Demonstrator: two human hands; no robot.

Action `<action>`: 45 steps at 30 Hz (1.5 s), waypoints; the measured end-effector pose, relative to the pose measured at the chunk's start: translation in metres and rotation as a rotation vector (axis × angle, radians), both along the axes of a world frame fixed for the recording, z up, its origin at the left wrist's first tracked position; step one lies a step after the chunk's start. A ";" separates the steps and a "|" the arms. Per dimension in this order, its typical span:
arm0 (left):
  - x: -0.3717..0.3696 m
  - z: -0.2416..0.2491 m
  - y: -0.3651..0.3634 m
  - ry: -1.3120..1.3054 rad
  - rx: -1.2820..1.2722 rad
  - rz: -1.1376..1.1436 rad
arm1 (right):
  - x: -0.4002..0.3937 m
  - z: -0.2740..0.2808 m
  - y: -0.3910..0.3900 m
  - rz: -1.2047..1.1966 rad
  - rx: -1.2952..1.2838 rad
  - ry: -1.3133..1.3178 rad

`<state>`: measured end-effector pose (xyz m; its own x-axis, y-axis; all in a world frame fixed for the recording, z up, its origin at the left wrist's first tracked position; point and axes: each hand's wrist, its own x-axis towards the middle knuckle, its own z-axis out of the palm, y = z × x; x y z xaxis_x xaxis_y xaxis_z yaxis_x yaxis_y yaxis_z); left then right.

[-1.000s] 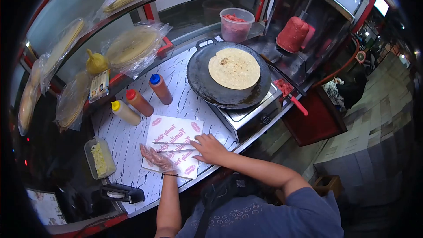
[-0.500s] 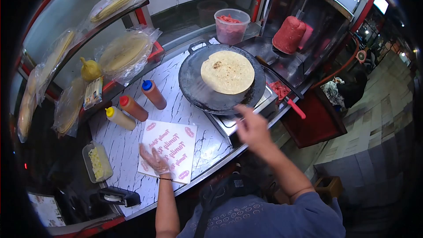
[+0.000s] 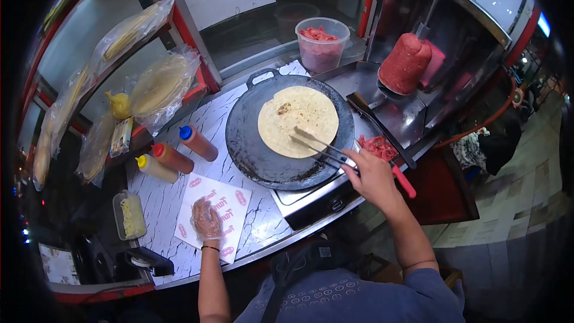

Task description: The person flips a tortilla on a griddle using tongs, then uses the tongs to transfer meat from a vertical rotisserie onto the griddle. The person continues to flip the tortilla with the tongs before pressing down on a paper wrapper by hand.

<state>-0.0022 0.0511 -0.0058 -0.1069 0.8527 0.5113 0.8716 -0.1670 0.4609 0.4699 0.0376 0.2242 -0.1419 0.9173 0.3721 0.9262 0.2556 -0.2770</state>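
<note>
My right hand is closed round metal tongs, whose tips lie over a round flatbread. The flatbread, with a browned patch, lies on a black griddle on a stove. In a clear plastic glove, my left hand rests on printed paper, its fingers curled; whether they hold anything is hidden. Behind the paper stand a yellow-capped bottle, a red-capped bottle and a blue-capped bottle.
A meat cone stands on a spit at the back right, near a tub of red meat. A red-handled knife lies beside meat strips. Bagged flatbreads sit on the left shelf. Shredded food fills a container.
The view has shifted. My right hand now shows tongs over the flatbread, where it was blurred at the griddle's edge before. The fingers of my left hand have curled on the paper.
</note>
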 end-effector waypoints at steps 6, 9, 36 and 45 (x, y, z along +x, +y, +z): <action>0.000 -0.003 0.000 0.049 -0.033 0.078 | 0.065 0.022 0.023 -0.043 0.024 0.064; 0.001 -0.003 0.000 0.054 -0.027 0.077 | 0.052 0.007 0.042 -0.076 0.126 0.082; 0.000 0.000 -0.002 -0.109 0.021 0.067 | -0.013 0.020 0.026 -0.144 0.132 -0.025; -0.004 0.001 -0.003 -0.219 0.069 0.015 | -0.039 0.019 0.014 -0.092 0.074 0.071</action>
